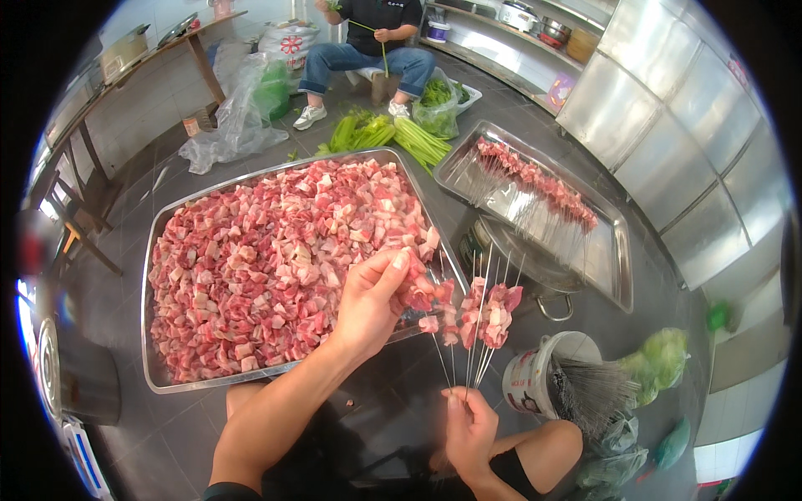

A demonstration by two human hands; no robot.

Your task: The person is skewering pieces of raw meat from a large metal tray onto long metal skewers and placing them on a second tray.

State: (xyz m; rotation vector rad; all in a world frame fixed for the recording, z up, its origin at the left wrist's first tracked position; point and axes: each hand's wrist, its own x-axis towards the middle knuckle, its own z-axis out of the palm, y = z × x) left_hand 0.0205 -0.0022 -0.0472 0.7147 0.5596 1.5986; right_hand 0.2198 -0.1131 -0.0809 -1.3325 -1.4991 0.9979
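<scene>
A fan of thin metal skewers (pixel 471 369), several with chunks of raw meat threaded on, is held near its lower ends by my right hand (pixel 467 426). My left hand (pixel 369 300) pinches raw meat pieces (pixel 415 278) at the leftmost skewer, over the near right corner of a big metal tray (pixel 148 313). Diced raw meat (pixel 250 269) fills most of that tray. To the upper right, a second metal tray (pixel 617 269) holds a row of meat skewers (pixel 539 181) lying side by side.
A lidded metal pot (pixel 532 257) stands under the second tray's near edge. A white bucket (pixel 532 376) of bare skewers (pixel 589 388) leans at the right, beside plastic bags (pixel 617 451). Celery (pixel 369 134) lies on the floor before a seated person (pixel 376 37) holding a stalk. Another pot (pixel 81 382) stands left.
</scene>
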